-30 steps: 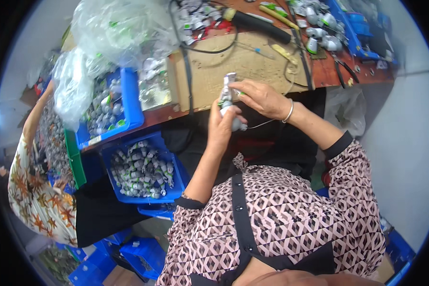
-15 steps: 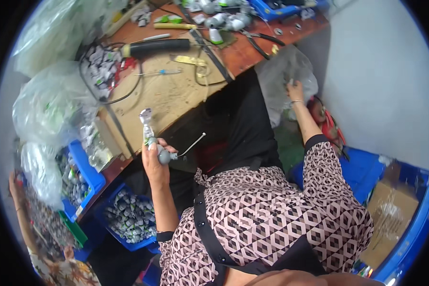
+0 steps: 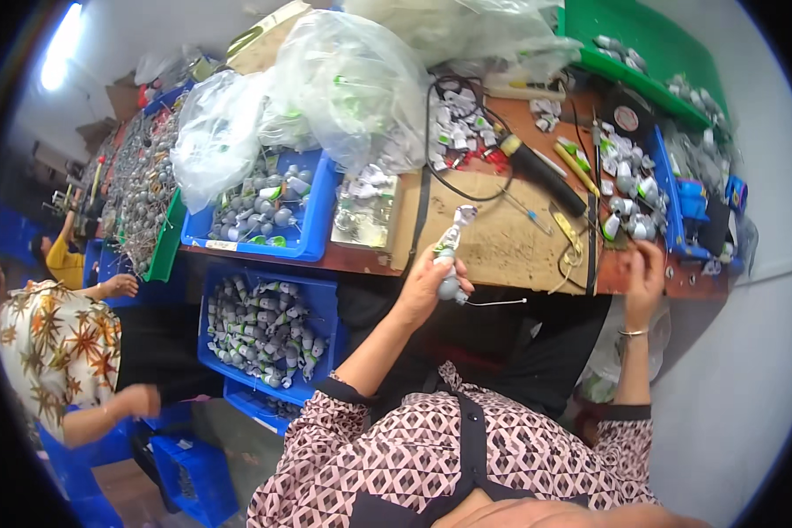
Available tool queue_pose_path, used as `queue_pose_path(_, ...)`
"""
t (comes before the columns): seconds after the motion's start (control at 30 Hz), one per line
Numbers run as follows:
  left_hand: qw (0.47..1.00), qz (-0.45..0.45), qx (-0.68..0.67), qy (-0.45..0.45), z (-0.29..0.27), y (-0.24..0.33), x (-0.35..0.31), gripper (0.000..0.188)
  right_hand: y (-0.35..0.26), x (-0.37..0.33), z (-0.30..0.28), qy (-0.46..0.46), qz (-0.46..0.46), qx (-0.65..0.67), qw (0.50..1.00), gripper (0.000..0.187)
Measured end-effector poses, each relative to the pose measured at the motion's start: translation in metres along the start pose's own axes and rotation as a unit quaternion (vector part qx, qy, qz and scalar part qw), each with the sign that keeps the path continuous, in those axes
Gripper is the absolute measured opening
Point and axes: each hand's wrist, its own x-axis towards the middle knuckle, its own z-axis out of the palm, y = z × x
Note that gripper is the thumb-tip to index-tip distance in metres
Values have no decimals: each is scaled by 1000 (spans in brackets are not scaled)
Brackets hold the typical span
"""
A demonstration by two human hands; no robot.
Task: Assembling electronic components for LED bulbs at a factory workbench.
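Note:
My left hand (image 3: 425, 286) is closed around a grey, bulb-shaped part (image 3: 450, 287) above the front edge of the workbench. From its top rises a shiny whitish end piece (image 3: 460, 226), and a thin pale lead with a small tip juts out to the right below. My right hand (image 3: 645, 277) is over the bench's front edge at the right, fingers bent and apart, with nothing visible in them. Just beyond it lies a pile of white, green and grey parts (image 3: 627, 180).
A cardboard sheet (image 3: 480, 251) covers the bench middle, with a black-handled tool (image 3: 546, 179) and a yellow strip (image 3: 566, 231). Blue bins (image 3: 312, 233) of grey parts stand left and below. A green tray (image 3: 581, 35) sits at the back. Another person (image 3: 57, 352) works at the left.
The view has swung left. My right hand has come up from the clear plastic bag beneath the bench to the bench edge. My left hand still holds the grey part.

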Motion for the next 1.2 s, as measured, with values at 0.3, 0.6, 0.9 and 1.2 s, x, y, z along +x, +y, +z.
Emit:
queue_pose_path(0.3, 1000, -11, -7, -9, -10, -18, 3, 40, -131, 162, 337, -311, -382, 29, 870, 19)
queue_pose_path(0.6, 996, -11, -28, -79, -13, -35, 7, 44, -99, 253, 521, -343, -181, -170, 906, 38)
queue_pose_path(0.9, 997, 14, -20, -76, -14, -30, 8, 44, -116, 222, 484, -200, -454, -107, 862, 20)
queue_pose_path(1.2, 997, 32, -32, -58, -12, -34, 1, 42, -146, 163, 345, -213, -394, -49, 893, 16)
